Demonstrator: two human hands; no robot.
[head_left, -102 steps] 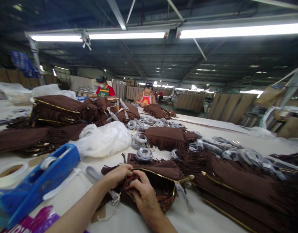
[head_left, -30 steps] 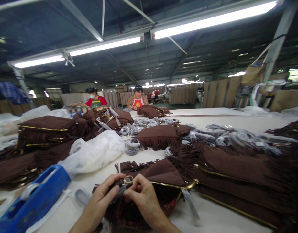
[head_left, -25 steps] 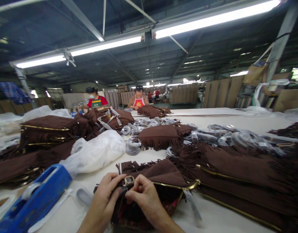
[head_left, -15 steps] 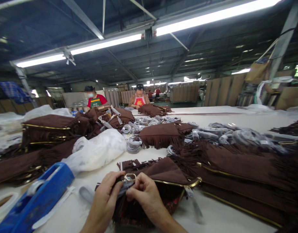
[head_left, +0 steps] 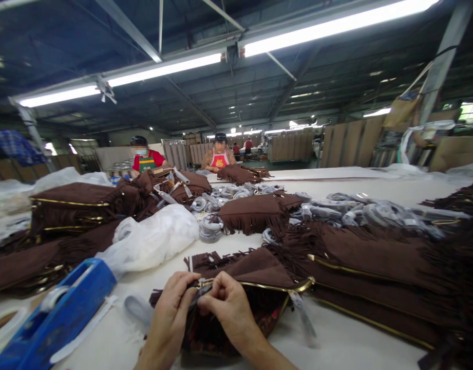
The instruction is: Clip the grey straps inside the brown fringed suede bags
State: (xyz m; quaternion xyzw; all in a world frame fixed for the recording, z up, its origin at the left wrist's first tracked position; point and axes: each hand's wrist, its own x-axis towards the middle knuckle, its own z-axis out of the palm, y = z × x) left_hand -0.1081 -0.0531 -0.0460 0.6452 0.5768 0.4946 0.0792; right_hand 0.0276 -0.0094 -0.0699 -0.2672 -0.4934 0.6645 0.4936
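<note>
Left hand [head_left: 170, 314] and right hand [head_left: 227, 307] both pinch brown fringed bag [head_left: 259, 264] | white table [head_left: 336, 345] | strip lights [head_left: 336, 24] overhead

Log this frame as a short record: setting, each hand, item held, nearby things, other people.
Setting: long white table in a workshop
Left hand: pinches the zip end of the brown fringed bag
Right hand: pinches the same zip end
Nearby: blue tape dispenser, white plastic bag, stack of brown bags
Others: two people at the table's far end
</note>
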